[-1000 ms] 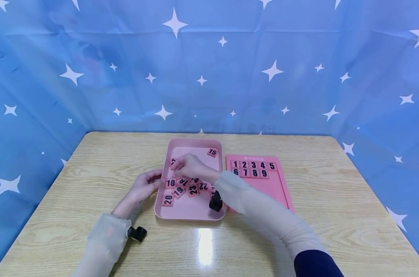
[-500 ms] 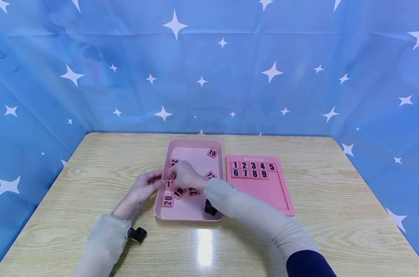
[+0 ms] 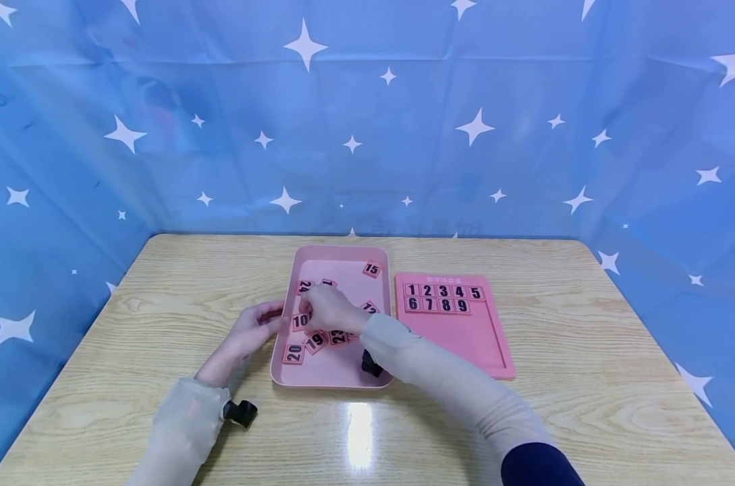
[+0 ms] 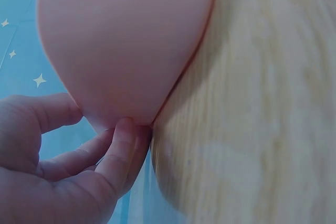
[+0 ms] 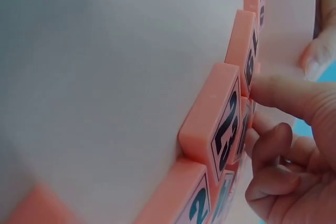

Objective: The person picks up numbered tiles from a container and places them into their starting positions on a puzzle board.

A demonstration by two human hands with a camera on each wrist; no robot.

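My left hand [image 3: 253, 331] holds the left wall of a pink tray [image 3: 331, 387]; in the left wrist view its curled fingertips are against the wall. Over the tray's middle left, my right hand [image 3: 331, 308] reaches down among loose pink number tiles. In the right wrist view its fingertips meet the pile beside tile 19 [image 5: 243, 45], behind tile 23 [image 5: 210, 116]. Whether they pinch a tile is hidden. Around this hand lie tile 10 [image 3: 300, 322], tile 24 [image 3: 305, 287], tile 20 [image 3: 293, 354] and tile 15 [image 3: 372, 269].
To the tray's right sits a pink number board [image 3: 458, 344], with tiles 1 to 5 in its top row and 6 to 9 below. Both stand on a wooden table [image 3: 586, 378]. A blue star-patterned cloth [image 3: 367, 121] hangs behind and at the sides.
My right hand has come down and nearer within the tray, uncovering tile 24 and a tile behind the hand. Tile 19 has shifted slightly. My left hand stays at the tray wall.
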